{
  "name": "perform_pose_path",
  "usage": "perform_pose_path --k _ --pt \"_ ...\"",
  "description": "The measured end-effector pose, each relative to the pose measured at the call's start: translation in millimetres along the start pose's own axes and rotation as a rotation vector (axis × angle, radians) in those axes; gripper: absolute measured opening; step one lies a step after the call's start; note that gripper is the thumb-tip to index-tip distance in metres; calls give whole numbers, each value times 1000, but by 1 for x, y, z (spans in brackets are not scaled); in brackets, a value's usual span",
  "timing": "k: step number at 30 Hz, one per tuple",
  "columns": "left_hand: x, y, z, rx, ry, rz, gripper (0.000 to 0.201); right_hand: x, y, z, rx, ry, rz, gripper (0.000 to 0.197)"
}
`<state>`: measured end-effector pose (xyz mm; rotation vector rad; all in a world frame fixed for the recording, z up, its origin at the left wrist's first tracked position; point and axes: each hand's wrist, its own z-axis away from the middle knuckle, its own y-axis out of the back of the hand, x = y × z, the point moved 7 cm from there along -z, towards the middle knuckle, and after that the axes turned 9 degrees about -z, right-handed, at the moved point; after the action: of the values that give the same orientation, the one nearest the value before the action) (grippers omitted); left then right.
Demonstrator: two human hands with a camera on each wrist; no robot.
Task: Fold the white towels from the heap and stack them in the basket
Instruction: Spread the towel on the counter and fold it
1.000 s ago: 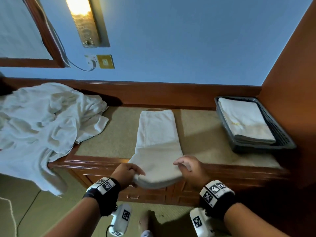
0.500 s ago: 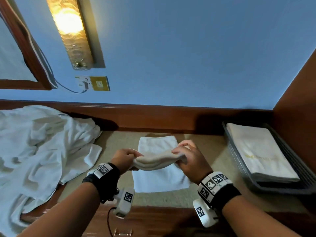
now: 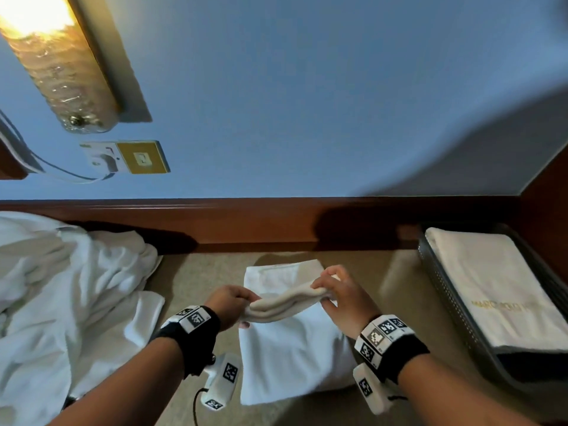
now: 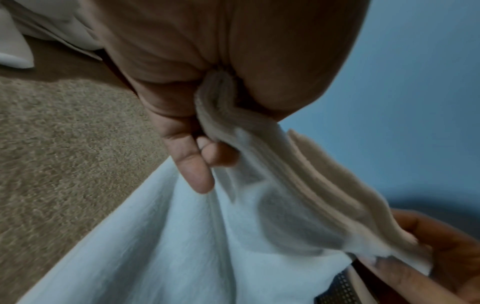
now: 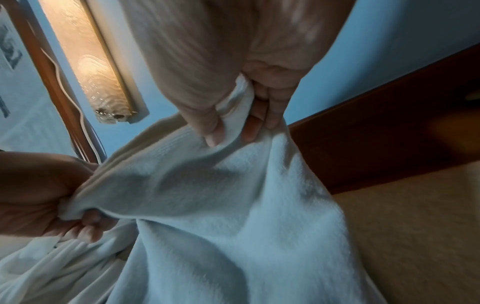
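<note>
My left hand (image 3: 229,305) and right hand (image 3: 339,298) each pinch the raised near edge of the half-folded white terry towel (image 3: 289,342), its far end (image 3: 284,270) lying at twelve o'clock, the dark mesh basket (image 3: 442,290) at three, nearer my right.

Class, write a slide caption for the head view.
Both hands lift a white towel's near edge; basket waits right.

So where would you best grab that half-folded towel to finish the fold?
Probably at the two ends of its raised near edge, from either side, as the left hand and right hand do: the towel sags between them, its far end flat.
</note>
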<state>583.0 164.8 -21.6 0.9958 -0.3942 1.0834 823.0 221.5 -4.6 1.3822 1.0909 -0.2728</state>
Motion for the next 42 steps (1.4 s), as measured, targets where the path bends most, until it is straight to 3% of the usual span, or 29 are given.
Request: perform_pose_path --k 10,18,23,26,29,31,34,37,39,42 --pt "-14 -2 -92 -15 146 -116 43 74 -30 -77 -243 -217 55 28" --pt "-31 -6 -173 -3 205 -448 32 154 -69 -129 -360 -370 47 30" --pt "-21 -2 -202 85 121 -205 31 194 -84 -152 -368 -496 84 38" --pt "-24 -2 -219 51 153 -161 30 208 -80 -166 -331 -582 45 47" --pt "-36 0 -233 85 228 -79 24 214 -76 -173 -319 -580 21 45" --pt "-41 -1 -237 132 248 -31 31 214 -75 -173 -363 -559 38 47" --pt "-22 -6 -238 143 86 -307 84 203 -73 -172 -434 -502 15 38" --pt "24 -29 -227 -21 -264 -709 120 166 -69 -174 -485 -334 -119 18" --pt "44 -46 -217 -150 -428 -902 116 139 -63 -170 -541 -298 -200 12" --pt "59 -52 -199 -273 -493 -1001 66 117 -50 -156 -632 -401 -335 9"
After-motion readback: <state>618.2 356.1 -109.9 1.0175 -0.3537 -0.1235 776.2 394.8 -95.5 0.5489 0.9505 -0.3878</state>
